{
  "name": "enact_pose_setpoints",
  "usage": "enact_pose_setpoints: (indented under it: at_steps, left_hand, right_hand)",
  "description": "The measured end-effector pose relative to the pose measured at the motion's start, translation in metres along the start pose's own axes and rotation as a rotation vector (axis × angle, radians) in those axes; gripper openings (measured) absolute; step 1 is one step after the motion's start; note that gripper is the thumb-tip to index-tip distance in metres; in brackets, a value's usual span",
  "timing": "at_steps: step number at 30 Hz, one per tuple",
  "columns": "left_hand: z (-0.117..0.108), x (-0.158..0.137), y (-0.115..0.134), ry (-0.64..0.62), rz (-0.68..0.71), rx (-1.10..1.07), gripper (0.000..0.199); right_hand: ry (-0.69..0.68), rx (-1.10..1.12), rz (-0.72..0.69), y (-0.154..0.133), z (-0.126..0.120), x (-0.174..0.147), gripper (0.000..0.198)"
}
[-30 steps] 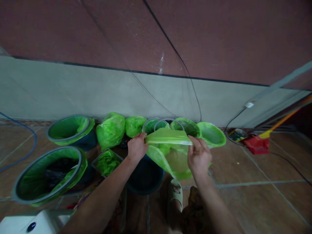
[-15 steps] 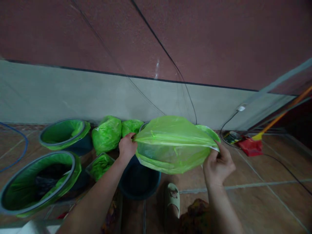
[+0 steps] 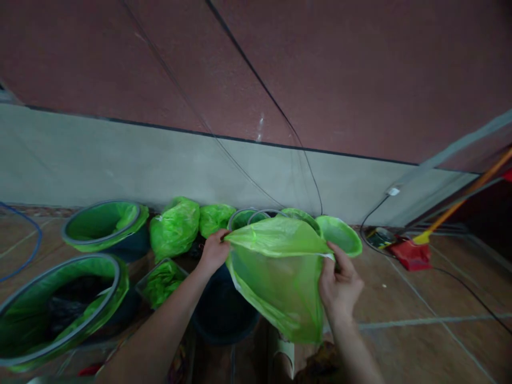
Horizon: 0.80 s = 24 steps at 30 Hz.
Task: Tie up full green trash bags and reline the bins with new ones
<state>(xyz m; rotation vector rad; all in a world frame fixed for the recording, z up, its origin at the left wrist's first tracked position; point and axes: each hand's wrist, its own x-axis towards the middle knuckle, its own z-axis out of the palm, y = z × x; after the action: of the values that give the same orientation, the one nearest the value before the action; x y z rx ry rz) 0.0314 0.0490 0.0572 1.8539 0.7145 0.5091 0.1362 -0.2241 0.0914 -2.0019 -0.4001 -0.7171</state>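
Observation:
A thin green plastic bag [image 3: 280,282] is stretched between my two hands. My left hand [image 3: 214,249] pinches its left corner, and my right hand [image 3: 340,274] grips its upper right edge, where a white strip shows. The bag's body hangs down in front of me. Partly behind it, below my left hand, stands a dark bucket [image 3: 224,314] on the floor. Near my left forearm is a small square container with crumpled green bags [image 3: 164,282].
At left are two bins lined with green bags, a rear bin [image 3: 106,224] and a front bin [image 3: 60,309]. Filled green bags [image 3: 176,226] lean near the wall. More lined bins [image 3: 340,237] stand behind the bag. A red dustpan [image 3: 412,253] and a black cable [image 3: 472,282] lie at right.
The bag has gone from billowed and wide to hanging lower and narrower. My right hand has moved left, closer to my left hand. The lined bins behind it show more.

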Motion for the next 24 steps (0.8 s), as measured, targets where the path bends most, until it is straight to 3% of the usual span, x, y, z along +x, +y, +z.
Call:
enact_pose_setpoints:
  at_steps: [4,8,12,14,16,19,22,24]
  left_hand:
    - [0.012,-0.014,0.011,-0.125,-0.248,-0.353,0.024]
    - [0.016,-0.029,0.027,-0.349,-0.543,-0.742,0.05]
    - [0.016,-0.041,0.037,-0.611,-0.562,-0.925,0.069]
    - [0.019,-0.046,0.036,-0.651,-0.546,-0.905,0.067]
    - [0.024,-0.047,0.031,-0.58,-0.51,-0.828,0.051]
    - [0.026,-0.041,0.018,-0.336,-0.377,-0.616,0.022]
    - [0.012,-0.025,0.002,-0.147,-0.199,-0.242,0.011]
    - [-0.008,-0.016,-0.009,-0.145,-0.123,0.003,0.01]
  right_hand:
    - [-0.314,0.234,0.03,-0.019,0.016,-0.022,0.034]
    - [-0.604,0.539,0.096,-0.047,0.036,-0.043,0.028]
    - [-0.82,0.694,0.097,-0.064,0.054,-0.058,0.028]
    - [-0.9,0.672,0.039,-0.068,0.06,-0.063,0.027]
    - [-0.963,0.588,-0.051,-0.069,0.062,-0.067,0.024]
    - [-1.006,0.419,-0.226,-0.07,0.055,-0.069,0.026]
    - [-0.9,0.219,-0.317,-0.067,0.035,-0.06,0.044]
    - [-0.8,0.0,-0.303,-0.064,0.021,-0.05,0.065]
